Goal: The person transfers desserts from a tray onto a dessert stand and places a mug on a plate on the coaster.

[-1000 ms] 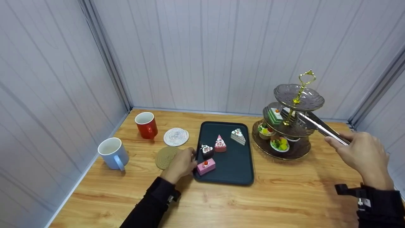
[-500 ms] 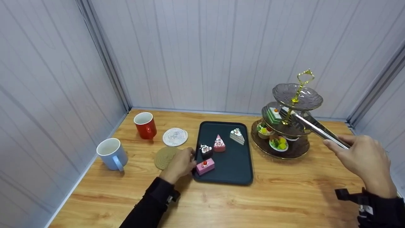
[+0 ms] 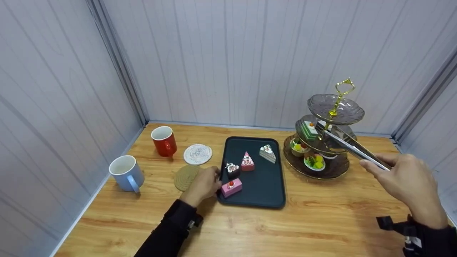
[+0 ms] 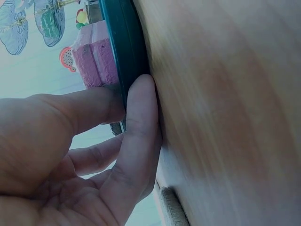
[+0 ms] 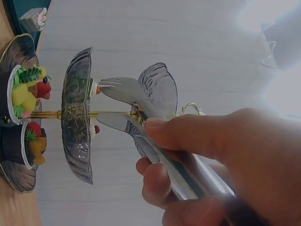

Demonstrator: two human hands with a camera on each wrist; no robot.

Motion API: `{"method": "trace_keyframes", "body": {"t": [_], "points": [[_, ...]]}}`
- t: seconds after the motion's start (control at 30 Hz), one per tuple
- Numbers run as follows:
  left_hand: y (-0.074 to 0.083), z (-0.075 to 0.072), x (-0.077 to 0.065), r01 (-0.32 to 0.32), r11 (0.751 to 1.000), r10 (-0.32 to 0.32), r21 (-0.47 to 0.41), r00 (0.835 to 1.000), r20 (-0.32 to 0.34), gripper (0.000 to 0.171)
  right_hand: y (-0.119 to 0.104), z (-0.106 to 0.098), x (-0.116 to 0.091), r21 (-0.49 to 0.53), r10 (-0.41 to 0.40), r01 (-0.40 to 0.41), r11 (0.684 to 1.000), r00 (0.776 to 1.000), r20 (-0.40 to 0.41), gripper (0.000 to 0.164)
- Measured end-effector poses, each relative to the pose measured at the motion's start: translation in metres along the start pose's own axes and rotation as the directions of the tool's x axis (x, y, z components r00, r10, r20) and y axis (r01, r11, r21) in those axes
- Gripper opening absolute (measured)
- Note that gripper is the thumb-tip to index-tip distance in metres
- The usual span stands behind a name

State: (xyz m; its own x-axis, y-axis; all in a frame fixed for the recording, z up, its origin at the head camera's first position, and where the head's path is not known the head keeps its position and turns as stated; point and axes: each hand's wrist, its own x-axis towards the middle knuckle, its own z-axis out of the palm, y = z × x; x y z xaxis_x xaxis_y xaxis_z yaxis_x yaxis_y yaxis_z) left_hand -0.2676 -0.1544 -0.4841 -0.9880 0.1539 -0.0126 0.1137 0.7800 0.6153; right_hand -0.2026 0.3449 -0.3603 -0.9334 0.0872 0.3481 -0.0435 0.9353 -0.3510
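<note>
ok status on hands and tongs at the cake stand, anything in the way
Left hand pinches tray rim. Right hand grips tongs, tips apart at middle tier; contact with dark cake unclear. Possible snags: top tier above, gold post close.

I could read no text, label, brand or number anywhere; on the pale round coaster (image 3: 197, 154) there was a fine printed pattern, too small for me to make out; the light patch (image 3: 416, 242) at my right wrist was also unreadable.
</note>
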Motion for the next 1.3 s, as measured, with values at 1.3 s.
{"method": "trace_keyframes", "body": {"t": [1.3], "points": [[-0.001, -0.002, 0.001, 0.094, 0.992, -0.087, -0.087, 0.993, 0.074, 0.034, -0.044, 0.039, -0.006, 0.162, -0.187, 0.169, 0.972, 0.977, 0.101, 0.054]]}}
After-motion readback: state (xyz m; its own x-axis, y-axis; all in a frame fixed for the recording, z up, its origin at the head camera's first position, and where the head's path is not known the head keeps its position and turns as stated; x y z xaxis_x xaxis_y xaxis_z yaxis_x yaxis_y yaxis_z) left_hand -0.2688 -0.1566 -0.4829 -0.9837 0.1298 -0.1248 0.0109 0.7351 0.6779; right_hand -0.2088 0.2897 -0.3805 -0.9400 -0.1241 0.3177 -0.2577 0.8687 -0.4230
